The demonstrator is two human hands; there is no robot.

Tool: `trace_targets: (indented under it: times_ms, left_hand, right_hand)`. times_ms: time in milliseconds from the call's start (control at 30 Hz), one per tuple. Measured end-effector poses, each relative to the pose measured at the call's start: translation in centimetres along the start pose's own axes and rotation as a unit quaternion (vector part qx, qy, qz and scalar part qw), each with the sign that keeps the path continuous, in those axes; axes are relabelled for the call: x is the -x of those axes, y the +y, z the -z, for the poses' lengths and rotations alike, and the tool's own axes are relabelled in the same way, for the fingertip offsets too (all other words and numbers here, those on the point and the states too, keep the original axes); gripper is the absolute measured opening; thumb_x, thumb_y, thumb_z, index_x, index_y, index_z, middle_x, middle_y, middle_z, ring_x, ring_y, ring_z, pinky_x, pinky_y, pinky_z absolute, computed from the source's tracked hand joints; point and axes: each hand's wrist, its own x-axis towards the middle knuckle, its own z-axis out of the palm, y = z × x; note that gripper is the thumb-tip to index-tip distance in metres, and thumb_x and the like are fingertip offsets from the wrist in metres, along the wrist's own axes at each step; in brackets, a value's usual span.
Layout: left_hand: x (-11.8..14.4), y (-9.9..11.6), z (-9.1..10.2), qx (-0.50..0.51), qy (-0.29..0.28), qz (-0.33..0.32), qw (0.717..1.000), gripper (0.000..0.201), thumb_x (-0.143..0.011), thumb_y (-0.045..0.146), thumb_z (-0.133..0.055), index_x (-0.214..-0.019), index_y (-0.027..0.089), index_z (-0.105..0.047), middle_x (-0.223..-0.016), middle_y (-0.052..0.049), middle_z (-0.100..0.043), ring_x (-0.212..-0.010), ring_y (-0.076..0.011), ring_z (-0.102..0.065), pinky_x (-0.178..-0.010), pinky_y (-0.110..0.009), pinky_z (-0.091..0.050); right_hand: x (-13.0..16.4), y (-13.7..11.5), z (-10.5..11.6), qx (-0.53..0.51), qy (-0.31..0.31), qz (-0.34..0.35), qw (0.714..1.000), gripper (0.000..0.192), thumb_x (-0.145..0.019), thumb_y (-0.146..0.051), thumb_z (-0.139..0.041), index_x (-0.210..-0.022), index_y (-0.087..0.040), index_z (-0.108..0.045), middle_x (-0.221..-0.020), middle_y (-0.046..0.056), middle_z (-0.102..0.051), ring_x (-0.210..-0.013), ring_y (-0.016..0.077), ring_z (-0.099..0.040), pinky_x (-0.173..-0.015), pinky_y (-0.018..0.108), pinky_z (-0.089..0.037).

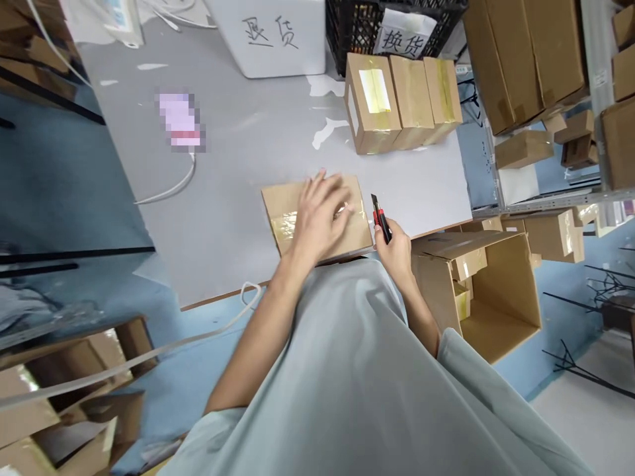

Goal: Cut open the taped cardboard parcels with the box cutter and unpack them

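The right hand (397, 250) grips a red and black knife (381, 218) at the table (238, 178) edge. Just beside it, the left hand (317, 215) lies flat and open on a taped box (282, 218). Farther back stand three taped boxes (401, 99), then a white bin (278, 36) and a black crate (357, 26).

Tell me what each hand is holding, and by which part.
The right hand grips a box cutter by its handle, blade end pointing away. The left hand holds nothing; it lies flat on the taped box on the table.
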Motion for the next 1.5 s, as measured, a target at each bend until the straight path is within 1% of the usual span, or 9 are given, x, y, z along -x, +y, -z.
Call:
trace_targets:
  times_ms: [133, 500, 633, 733, 867, 967, 1133, 1333, 1500]
  left_hand:
    - [-0.3, 0.5, -2.1, -0.029, -0.034, -0.019, 0.999, 0.034, -0.114, 0.055, -0.062, -0.134, 0.035, -0.080, -0.180, -0.006, -0.057, -0.177, -0.0400, -0.038, -0.147, -0.074, -0.018]
    - [0.0, -0.2, -2.2, -0.015, -0.029, -0.020, 0.999, 0.036, -0.113, 0.056, -0.063, -0.140, 0.038, -0.077, -0.181, -0.004, -0.056, -0.177, -0.0382, -0.037, -0.147, -0.074, -0.017]
    - [0.1, -0.3, -2.1, 0.000, -0.040, -0.017, 0.999, 0.038, -0.113, 0.054, -0.064, -0.145, 0.039, -0.076, -0.183, -0.005, -0.053, -0.178, -0.0391, -0.035, -0.147, -0.075, -0.013]
    - [0.0, -0.3, -2.1, 0.006, -0.041, -0.013, 0.999, 0.043, -0.112, 0.054, -0.065, -0.150, 0.038, -0.074, -0.182, -0.006, -0.054, -0.179, -0.0386, -0.034, -0.148, -0.075, -0.013]
    - [0.2, -0.3, -2.3, -0.008, -0.030, -0.014, 0.999, 0.041, -0.113, 0.053, -0.063, -0.149, 0.038, -0.074, -0.180, -0.004, -0.057, -0.178, -0.0365, -0.035, -0.148, -0.072, -0.016]
    - [0.3, -0.3, -2.4, -0.011, -0.028, -0.017, 0.999, 0.040, -0.114, 0.053, -0.062, -0.150, 0.039, -0.074, -0.179, -0.004, -0.057, -0.178, -0.0370, -0.037, -0.148, -0.073, -0.017]
    - [0.2, -0.3, -2.4, 0.005, -0.035, -0.008, 0.999, 0.040, -0.112, 0.052, -0.068, -0.149, 0.040, -0.075, -0.182, -0.002, -0.054, -0.179, -0.0372, -0.034, -0.149, -0.070, -0.013]
    - [0.4, -0.2, -2.5, -0.003, -0.042, -0.004, 0.999, 0.038, -0.113, 0.050, -0.064, -0.148, 0.041, -0.074, -0.184, -0.002, -0.051, -0.180, -0.0369, -0.031, -0.149, -0.071, -0.008]
    - [0.7, -0.2, -2.8, -0.023, -0.034, -0.009, 0.999, 0.041, -0.114, 0.053, -0.062, -0.151, 0.042, -0.072, -0.184, -0.001, -0.051, -0.180, -0.0360, -0.031, -0.149, -0.071, -0.009]
  right_hand:
    - [0.1, -0.7, 0.8, -0.013, -0.035, 0.017, 0.999, 0.042, -0.116, -0.033, -0.046, -0.144, -0.019, -0.073, -0.132, 0.013, -0.085, -0.120, 0.0284, -0.079, -0.109, 0.037, -0.058]
    - [0.3, -3.2, 0.5, 0.091, -0.086, -0.005, 0.992, 0.042, -0.119, -0.023, -0.044, -0.153, -0.014, -0.067, -0.137, 0.017, -0.081, -0.128, 0.0297, -0.077, -0.111, 0.037, -0.058]
    - [0.3, -5.6, 1.1, 0.148, -0.116, -0.050, 0.981, 0.047, -0.121, -0.023, -0.040, -0.163, -0.010, -0.057, -0.145, 0.022, -0.079, -0.127, 0.0320, -0.080, -0.109, 0.041, -0.060]
    - [0.0, -8.0, 1.4, 0.208, -0.140, -0.087, 0.964, 0.050, -0.121, -0.019, -0.037, -0.167, -0.002, -0.050, -0.134, 0.027, -0.082, -0.121, 0.0342, -0.084, -0.105, 0.043, -0.063]
    - [0.3, -9.9, 1.9, 0.254, -0.159, -0.095, 0.949, 0.053, -0.120, -0.018, -0.042, -0.170, 0.000, -0.045, -0.124, 0.029, -0.084, -0.120, 0.0342, -0.085, -0.102, 0.040, -0.065]
    - [0.9, -10.1, 2.3, 0.273, -0.173, -0.094, 0.942, 0.057, -0.119, -0.019, -0.044, -0.173, 0.001, -0.044, -0.121, 0.031, -0.084, -0.119, 0.0361, -0.086, -0.098, 0.041, -0.066]
    - [1.0, -9.8, 2.3, 0.282, -0.161, -0.096, 0.941, 0.049, -0.117, -0.012, -0.047, -0.164, 0.000, -0.056, -0.123, 0.031, -0.083, -0.119, 0.0353, -0.086, -0.098, 0.038, -0.066]
    - [3.1, -8.5, 2.3, 0.302, -0.185, -0.103, 0.930, 0.057, -0.113, -0.002, -0.038, -0.168, 0.000, -0.054, -0.115, 0.029, -0.086, -0.108, 0.0327, -0.088, -0.087, 0.035, -0.067]
    - [4.8, -7.3, 3.6, 0.292, -0.210, -0.103, 0.927, 0.053, -0.119, -0.013, -0.038, -0.167, -0.002, -0.056, -0.116, 0.028, -0.086, -0.109, 0.0348, -0.087, -0.088, 0.039, -0.067]
